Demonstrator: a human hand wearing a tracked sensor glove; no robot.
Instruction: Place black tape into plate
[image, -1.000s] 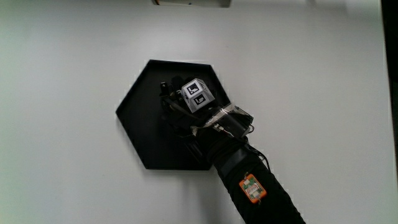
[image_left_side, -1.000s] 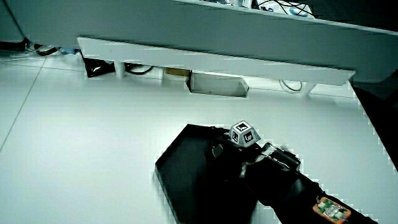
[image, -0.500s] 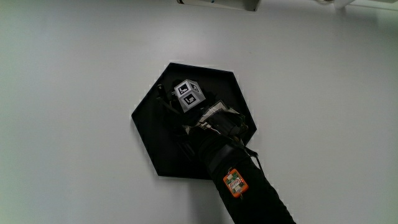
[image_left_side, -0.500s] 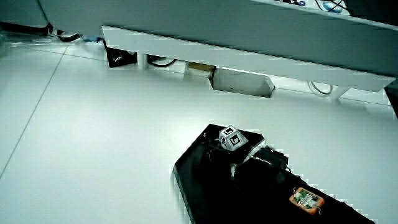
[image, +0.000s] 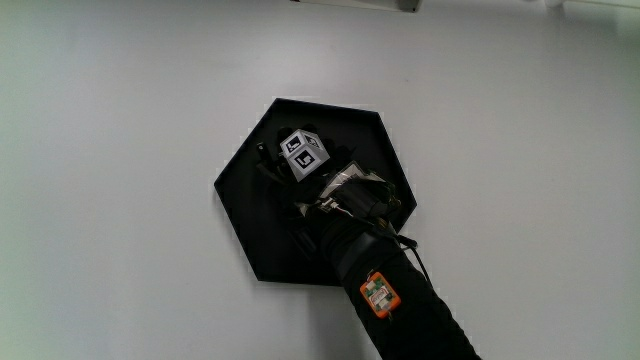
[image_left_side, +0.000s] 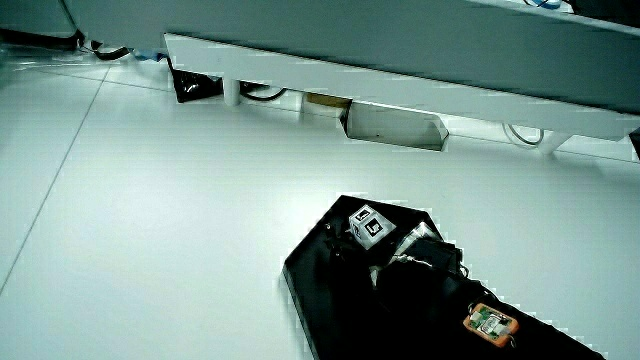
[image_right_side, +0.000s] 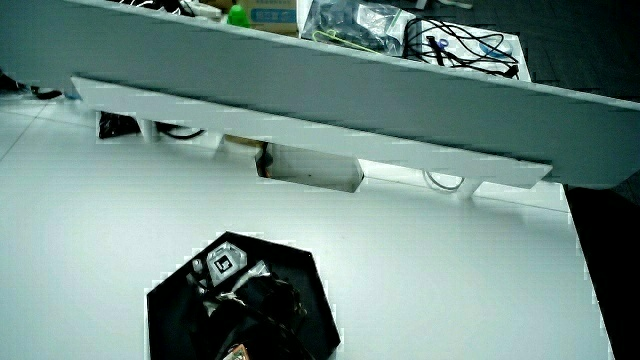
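A black hexagonal plate (image: 238, 212) lies on the white table, and it also shows in both side views (image_left_side: 306, 290) (image_right_side: 168, 308). The gloved hand (image: 284, 178) is low over the plate's middle, its forearm (image: 400, 310) reaching in from the person's side. The patterned cube (image: 304, 155) on its back faces up. In both side views the hand (image_left_side: 352, 250) (image_right_side: 226, 286) sits inside the plate's outline. I cannot make out the black tape against the black glove and the black plate.
An orange tag (image: 376, 295) is strapped to the forearm. A low white partition (image_left_side: 400, 95) runs along the table's edge farthest from the person, with cables and boxes (image_right_side: 400, 30) on it. White tabletop (image: 110, 150) surrounds the plate.
Over the last second the hand has slid from near the plate's rim to over its middle. In the last half second it has hardly moved.
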